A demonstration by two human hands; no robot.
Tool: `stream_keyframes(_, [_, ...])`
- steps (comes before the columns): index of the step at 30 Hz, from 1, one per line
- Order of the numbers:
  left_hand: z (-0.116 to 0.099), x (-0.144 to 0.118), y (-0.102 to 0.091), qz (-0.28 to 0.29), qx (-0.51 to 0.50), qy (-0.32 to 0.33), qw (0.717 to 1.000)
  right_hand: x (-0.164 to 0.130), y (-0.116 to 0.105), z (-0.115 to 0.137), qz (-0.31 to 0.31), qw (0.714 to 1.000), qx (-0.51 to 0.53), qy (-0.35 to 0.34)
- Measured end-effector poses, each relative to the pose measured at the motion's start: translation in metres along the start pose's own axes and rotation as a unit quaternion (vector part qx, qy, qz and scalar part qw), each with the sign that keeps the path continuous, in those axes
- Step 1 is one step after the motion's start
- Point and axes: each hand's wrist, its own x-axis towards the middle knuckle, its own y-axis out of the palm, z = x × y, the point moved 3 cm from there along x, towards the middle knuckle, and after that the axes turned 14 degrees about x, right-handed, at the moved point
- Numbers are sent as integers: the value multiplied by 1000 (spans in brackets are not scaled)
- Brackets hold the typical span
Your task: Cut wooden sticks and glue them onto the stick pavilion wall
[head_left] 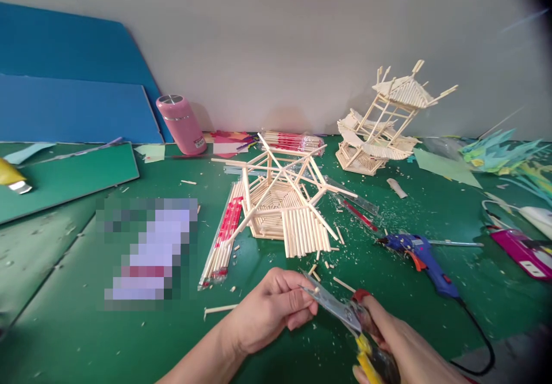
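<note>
The right hand (pixel 388 338) grips the red and yellow handles of the pliers (pixel 345 312), fingers wrapped tight around them; their long axis runs from 4 o'clock up to 10 o'clock, metal tip pointing at the left hand (pixel 269 309). That hand's fingers are pinched together at the tip, though what they pinch is too small to tell; at 12 o'clock on the green bench (pixel 64 315) sits the stick model (pixel 280 200), and at 2 o'clock the blue glue gun (pixel 420 254).

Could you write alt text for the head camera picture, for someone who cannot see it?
A person's right hand works red-and-yellow-handled cutters at a small stick piece pinched by the left hand, above a green table. Behind lie a half-built stick model, a blue glue gun and a finished stick pavilion.
</note>
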Motion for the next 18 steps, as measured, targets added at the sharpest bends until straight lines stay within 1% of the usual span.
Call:
stream_keyframes(5, [1,1,2,-3,19,-1,1000,0,-2,3,3,1000,-14,10])
stream_keyframes(6, [2,2,2,-11,35,2,999,1,-2,1,0,1000,-20,13])
stream_keyframes(8, [4,2,2,-47,115,15,992,2,-2,-4,2,999,-38,24])
stream_keyframes(9, [4,2,2,-72,176,26,981,4,-1,-7,6,998,-45,31])
stream_keyframes(10, [3,2,3,-96,243,41,964,5,0,-9,11,998,-48,37])
stream_keyframes(12, [0,0,5,-132,362,77,920,7,2,-10,26,998,-30,40])
stream_keyframes(13, [-2,0,7,-141,400,93,901,7,3,-9,36,998,-13,39])
stream_keyframes(15, [-5,-2,10,-152,452,116,871,7,5,-5,62,997,21,46])
stream_keyframes(18, [-8,-4,13,-151,491,136,847,3,7,1,74,995,52,52])
